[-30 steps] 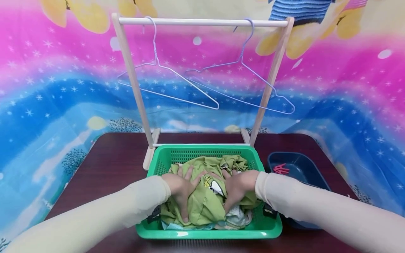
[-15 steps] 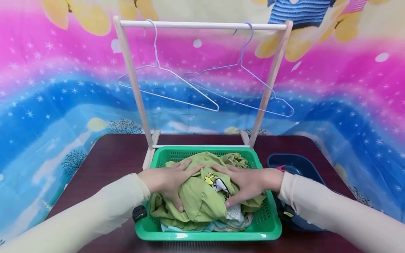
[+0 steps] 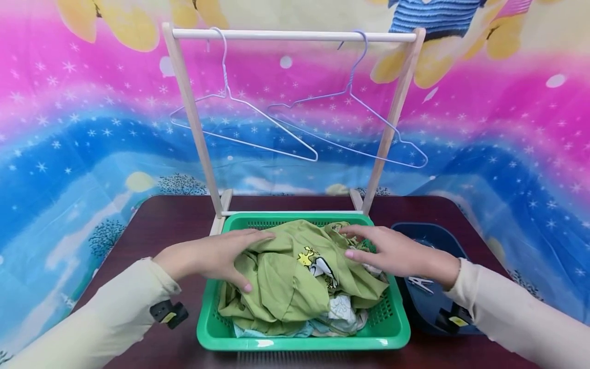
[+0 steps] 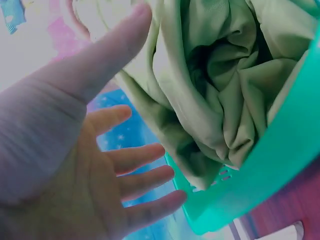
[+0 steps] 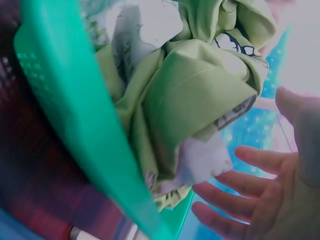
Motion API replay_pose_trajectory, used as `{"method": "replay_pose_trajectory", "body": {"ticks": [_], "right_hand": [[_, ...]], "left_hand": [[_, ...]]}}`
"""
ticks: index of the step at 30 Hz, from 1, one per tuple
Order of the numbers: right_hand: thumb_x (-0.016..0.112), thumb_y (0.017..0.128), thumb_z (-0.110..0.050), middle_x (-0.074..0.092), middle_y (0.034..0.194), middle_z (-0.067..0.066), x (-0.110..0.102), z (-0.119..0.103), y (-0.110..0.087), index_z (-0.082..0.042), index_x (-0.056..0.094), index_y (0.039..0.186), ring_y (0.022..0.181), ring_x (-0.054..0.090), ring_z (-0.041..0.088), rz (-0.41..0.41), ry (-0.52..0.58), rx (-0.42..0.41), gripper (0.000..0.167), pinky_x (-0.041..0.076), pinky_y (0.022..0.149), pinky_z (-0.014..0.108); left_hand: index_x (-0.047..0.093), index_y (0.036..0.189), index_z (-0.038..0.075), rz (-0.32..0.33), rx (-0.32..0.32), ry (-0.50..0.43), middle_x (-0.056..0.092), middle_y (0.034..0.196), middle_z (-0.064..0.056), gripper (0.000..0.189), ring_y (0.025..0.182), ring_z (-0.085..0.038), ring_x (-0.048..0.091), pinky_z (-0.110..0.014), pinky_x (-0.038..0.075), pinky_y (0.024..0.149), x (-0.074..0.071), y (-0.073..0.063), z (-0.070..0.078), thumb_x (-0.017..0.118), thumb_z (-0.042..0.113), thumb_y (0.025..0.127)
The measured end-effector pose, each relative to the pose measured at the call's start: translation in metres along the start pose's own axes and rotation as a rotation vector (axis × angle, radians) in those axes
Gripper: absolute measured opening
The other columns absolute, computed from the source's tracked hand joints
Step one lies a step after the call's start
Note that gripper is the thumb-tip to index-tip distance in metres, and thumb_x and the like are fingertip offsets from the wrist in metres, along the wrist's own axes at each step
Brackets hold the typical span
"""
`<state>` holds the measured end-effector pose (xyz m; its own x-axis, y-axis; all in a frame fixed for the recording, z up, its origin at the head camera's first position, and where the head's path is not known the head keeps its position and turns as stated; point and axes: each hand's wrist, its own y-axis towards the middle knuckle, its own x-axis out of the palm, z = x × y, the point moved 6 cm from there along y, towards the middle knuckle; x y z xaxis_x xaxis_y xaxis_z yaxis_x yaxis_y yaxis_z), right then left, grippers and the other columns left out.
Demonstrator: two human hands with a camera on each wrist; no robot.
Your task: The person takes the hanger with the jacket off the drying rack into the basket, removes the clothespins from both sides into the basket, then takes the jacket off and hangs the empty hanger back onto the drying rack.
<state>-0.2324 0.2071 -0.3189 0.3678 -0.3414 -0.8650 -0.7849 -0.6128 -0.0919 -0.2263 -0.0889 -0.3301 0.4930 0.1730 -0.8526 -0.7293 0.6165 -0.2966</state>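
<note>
A crumpled green garment (image 3: 286, 282) with a yellow and white cartoon print lies heaped in the green plastic basket (image 3: 230, 344). White and light blue cloth (image 3: 341, 315) shows beneath it. Over the basket's left side is my left hand (image 3: 214, 256), fingers extended and thumb spread, beside the garment. My right hand (image 3: 398, 251) hovers over the right side, its fingers loosely extended near the garment. In the left wrist view the left hand (image 4: 110, 175) is spread with nothing in it. The right wrist view shows the right hand (image 5: 265, 195) likewise holding nothing, its fingertips close to the cloth.
Behind the basket stands a wooden rack (image 3: 295, 35) with a white hanger (image 3: 272, 149) and a lilac hanger (image 3: 355, 92) on its bar. A dark blue bin (image 3: 428, 230) with clothespins (image 3: 420, 284) sits right of the basket on the dark red table (image 3: 161, 220).
Both hands have lifted off the green garment and moved apart, left hand to the left and right hand to the right. The garment has spread and risen a little in the basket.
</note>
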Motion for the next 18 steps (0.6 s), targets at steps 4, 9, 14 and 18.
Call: {"method": "replay_pose_trajectory", "body": {"ticks": [4,9,14,18], "right_hand": [[0.054,0.104,-0.042,0.065,0.136,0.011,-0.009,0.01,-0.009,-0.013,0.054,0.145,0.113,0.066,0.024,0.084,0.011,0.03,0.05,0.057,0.084,0.042],[0.056,0.104,-0.037,0.071,0.117,0.004,-0.016,0.024,-0.022,-0.012,0.061,0.136,0.096,0.068,0.014,0.169,0.036,0.068,0.041,0.054,0.073,0.029],[0.057,0.104,-0.034,0.072,0.11,0.001,-0.018,0.038,-0.032,-0.008,0.064,0.132,0.093,0.067,0.012,0.239,0.004,0.116,0.039,0.054,0.071,0.028],[0.059,0.103,-0.033,0.073,0.11,0.004,-0.014,0.05,-0.039,-0.008,0.068,0.126,0.087,0.067,0.012,0.26,-0.027,0.167,0.035,0.053,0.068,0.029]], "left_hand": [[0.028,0.161,0.025,0.091,0.007,-0.014,0.034,0.164,-0.005,0.098,0.152,-0.031,0.032,-0.058,0.036,0.117,-0.005,-0.006,-0.008,0.083,0.045,0.082],[0.038,0.157,0.021,0.245,-0.007,0.017,0.045,0.158,-0.008,0.078,0.146,-0.035,0.043,-0.06,0.041,0.112,-0.013,-0.014,-0.02,0.073,0.045,0.092],[0.048,0.15,0.017,0.386,-0.059,0.006,0.058,0.146,-0.012,0.06,0.13,-0.036,0.059,-0.06,0.051,0.099,-0.018,-0.025,-0.032,0.066,0.04,0.098],[0.053,0.146,0.013,0.44,-0.107,-0.012,0.066,0.135,-0.012,0.053,0.118,-0.034,0.066,-0.054,0.056,0.087,-0.015,-0.03,-0.042,0.066,0.036,0.099]]}}
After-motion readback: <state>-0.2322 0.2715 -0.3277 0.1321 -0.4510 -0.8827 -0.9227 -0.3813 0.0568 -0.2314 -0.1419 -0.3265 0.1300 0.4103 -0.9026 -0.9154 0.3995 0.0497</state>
